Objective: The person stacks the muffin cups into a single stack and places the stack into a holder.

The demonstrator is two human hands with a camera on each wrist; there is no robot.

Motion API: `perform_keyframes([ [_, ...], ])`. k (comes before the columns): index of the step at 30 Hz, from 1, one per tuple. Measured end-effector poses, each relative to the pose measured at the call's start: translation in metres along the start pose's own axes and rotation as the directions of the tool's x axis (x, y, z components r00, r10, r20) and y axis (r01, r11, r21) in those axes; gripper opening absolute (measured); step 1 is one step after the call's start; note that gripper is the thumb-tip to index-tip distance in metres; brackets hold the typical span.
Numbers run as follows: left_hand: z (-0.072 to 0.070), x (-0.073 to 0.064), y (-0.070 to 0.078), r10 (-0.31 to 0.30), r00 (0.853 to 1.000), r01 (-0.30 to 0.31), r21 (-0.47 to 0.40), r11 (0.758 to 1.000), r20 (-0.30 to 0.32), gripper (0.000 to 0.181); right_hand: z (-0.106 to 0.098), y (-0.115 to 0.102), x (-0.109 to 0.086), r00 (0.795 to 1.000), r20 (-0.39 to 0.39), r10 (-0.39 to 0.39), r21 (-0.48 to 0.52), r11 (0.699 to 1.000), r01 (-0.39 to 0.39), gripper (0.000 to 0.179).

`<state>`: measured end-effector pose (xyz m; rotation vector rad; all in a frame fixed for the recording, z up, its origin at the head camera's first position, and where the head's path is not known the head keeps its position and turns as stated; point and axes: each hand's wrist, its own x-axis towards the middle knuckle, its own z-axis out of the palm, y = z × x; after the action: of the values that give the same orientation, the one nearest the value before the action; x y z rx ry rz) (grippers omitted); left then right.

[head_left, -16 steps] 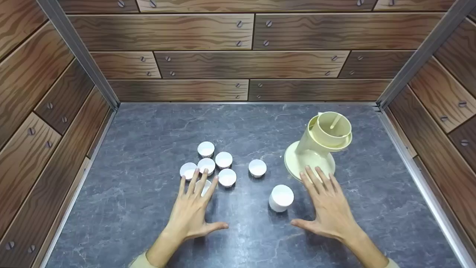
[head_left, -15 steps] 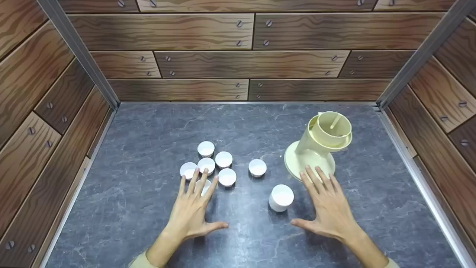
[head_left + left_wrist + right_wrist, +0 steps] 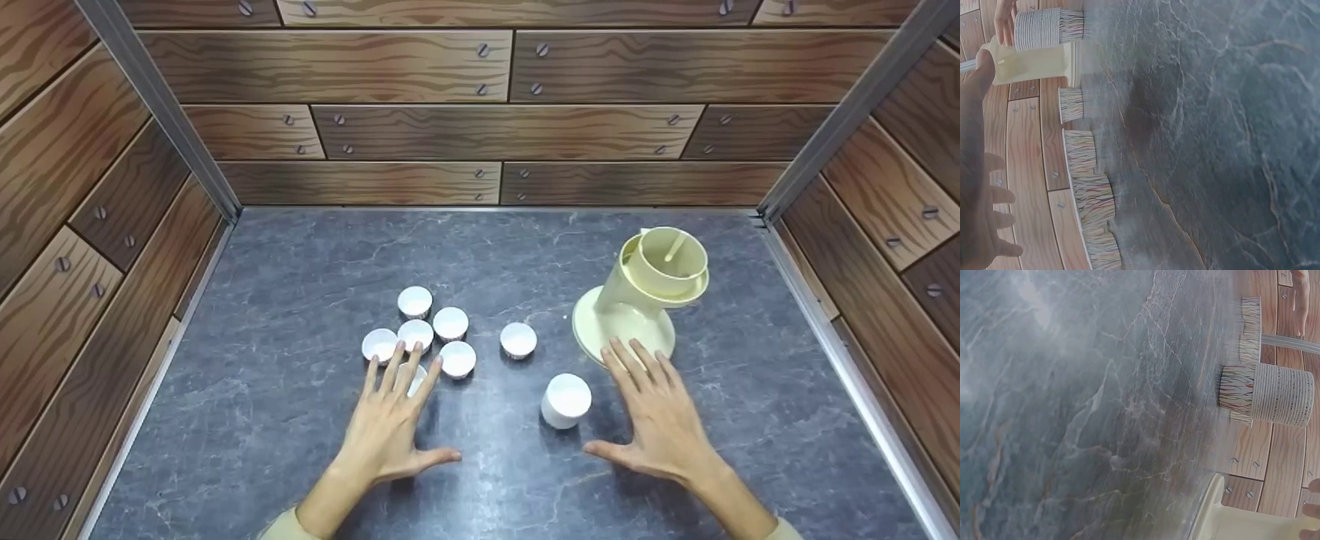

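My left hand (image 3: pixel 386 431) is held with fingers spread over the near side of a cluster of small white paper cups (image 3: pixel 457 360). Its fingers partly cover one cup (image 3: pixel 415 381), and whether they touch it I cannot tell. My right hand (image 3: pixel 661 431) is also spread, its fingertips overlapping the round base of a pale yellow stand (image 3: pixel 630 322) in the head view. Left of that hand stands a taller stack of paper cups (image 3: pixel 566 405), its ridged side plain in the right wrist view (image 3: pixel 1283 394). Neither hand holds anything.
A single paper cup (image 3: pixel 518 341) sits between the cluster and the yellow stand. The stand carries a wide, open-topped cylinder (image 3: pixel 667 281) with a thin stick inside. Wood-patterned walls (image 3: pixel 412 131) and metal rails (image 3: pixel 862 390) border the dark marbled tabletop (image 3: pixel 322 255).
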<state>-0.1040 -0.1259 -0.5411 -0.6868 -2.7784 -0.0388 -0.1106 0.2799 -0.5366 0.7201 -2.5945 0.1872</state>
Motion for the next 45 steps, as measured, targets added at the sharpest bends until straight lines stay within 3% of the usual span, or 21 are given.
perform_keyframes([
  [10,0.003,0.003,0.005,0.018,0.999,-0.019,0.021,1.000,0.034,0.127,0.015,-0.003,0.006,0.999,-0.018,-0.028,0.094,0.995,0.029,0.124],
  [18,0.010,0.011,0.011,0.034,0.998,-0.033,-0.016,0.999,0.050,0.124,0.024,-0.001,0.013,0.998,-0.007,-0.058,0.166,0.984,0.059,0.119],
  [24,0.018,0.023,0.017,0.059,0.998,-0.059,-0.014,0.998,0.029,0.123,0.030,0.001,0.015,0.997,0.008,-0.076,0.175,0.982,0.074,0.118],
  [33,0.029,0.045,0.034,0.075,0.996,-0.073,-0.046,0.996,0.049,0.116,0.035,0.003,0.015,0.996,0.019,-0.082,0.205,0.976,0.077,0.108],
  [45,0.043,0.080,0.041,0.081,0.996,-0.080,-0.028,0.996,0.034,0.108,0.044,-0.001,0.013,0.997,-0.002,-0.076,0.249,0.966,0.075,0.090],
])
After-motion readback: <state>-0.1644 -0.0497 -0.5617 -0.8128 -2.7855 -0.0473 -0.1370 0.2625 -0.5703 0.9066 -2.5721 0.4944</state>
